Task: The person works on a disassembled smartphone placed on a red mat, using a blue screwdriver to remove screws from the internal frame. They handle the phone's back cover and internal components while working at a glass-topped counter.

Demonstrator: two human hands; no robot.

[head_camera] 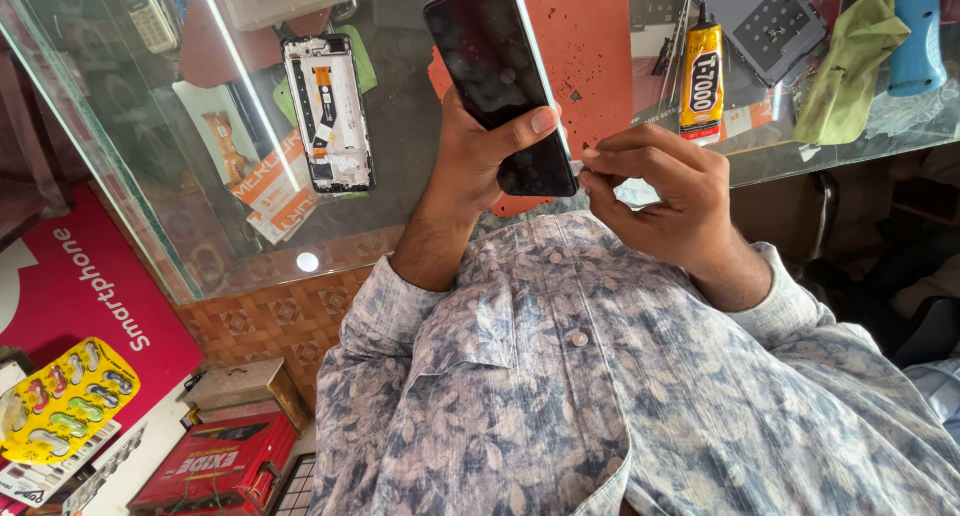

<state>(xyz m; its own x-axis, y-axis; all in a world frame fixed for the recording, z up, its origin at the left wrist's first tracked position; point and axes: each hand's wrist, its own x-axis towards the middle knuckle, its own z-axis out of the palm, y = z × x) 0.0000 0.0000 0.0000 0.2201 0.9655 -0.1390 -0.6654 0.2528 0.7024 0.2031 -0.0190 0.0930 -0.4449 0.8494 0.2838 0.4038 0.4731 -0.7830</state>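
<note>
1. Closest to me is my own shirt, a blue-grey leaf print with a row of buttons, and both forearms rise out of its sleeves toward the glass counter.
2. My left hand is closed around the lower end of a black smartphone. The thumb lies across its dark screen and the fingers wrap behind, so the phone stands tilted above the counter with its top leaning away from me.
3. My right hand is curled, wrist bent inward, thumb and forefinger pinched together right at the phone's lower right edge. Whether something thin sits in that pinch, I cannot tell.
4. Under the hands lies the glass countertop, with a red mat behind the phone.
5. To the left on the glass rests an opened phone frame, its inner parts showing, well apart from my hands.
6. Farther right stands a yellow-and-black tube of glue, near a grey square pad, a crumpled green cloth and a blue tool handle.
7. Down to my left, off the counter, are a red box and a yellow card of small parts.
</note>
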